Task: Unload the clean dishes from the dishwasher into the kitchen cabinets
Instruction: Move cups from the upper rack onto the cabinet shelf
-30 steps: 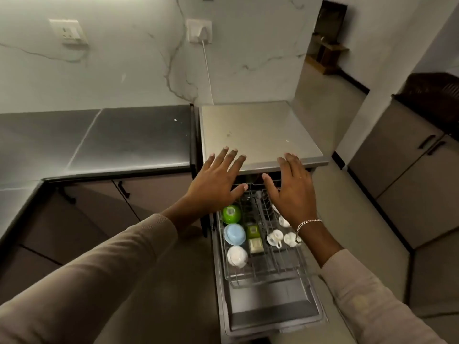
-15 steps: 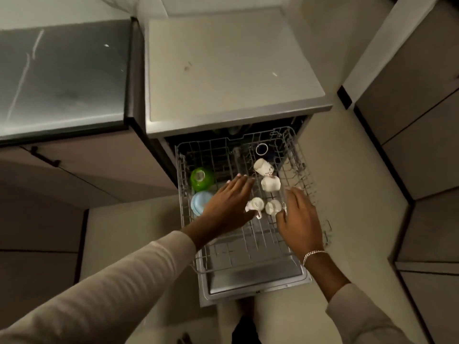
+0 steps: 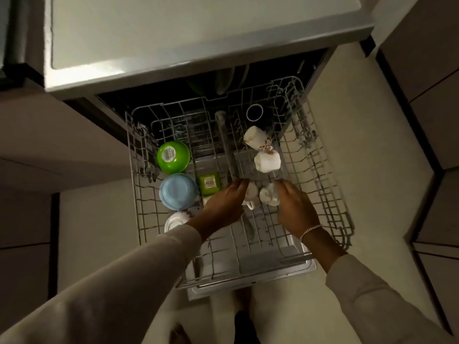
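Observation:
The dishwasher's wire rack (image 3: 320, 184) is pulled out over the open door (image 3: 248, 281). On its left side sit a green bowl (image 3: 173, 157), a blue bowl (image 3: 177, 191), a white dish (image 3: 175, 219) and a small green container (image 3: 210, 182), all upside down. Two white cups (image 3: 255, 137) (image 3: 267, 161) lie at the back right. My left hand (image 3: 223, 204) curls around a white cup with a handle (image 3: 251, 193). Beside it, my right hand (image 3: 293, 207) curls over another white cup (image 3: 268, 194). Both cups still rest in the rack.
The dishwasher's flat top (image 3: 173, 33) overhangs the rack's back. Closed cabinet fronts stand on the right (image 3: 434, 70) and on the left (image 3: 62, 145). Plates stand dimly inside the machine (image 3: 223, 80). Pale floor lies on both sides of the door.
The view has dropped and come closer to the rack. Both hands moved from above the rack down onto the two front white cups, and their fingers curled around them.

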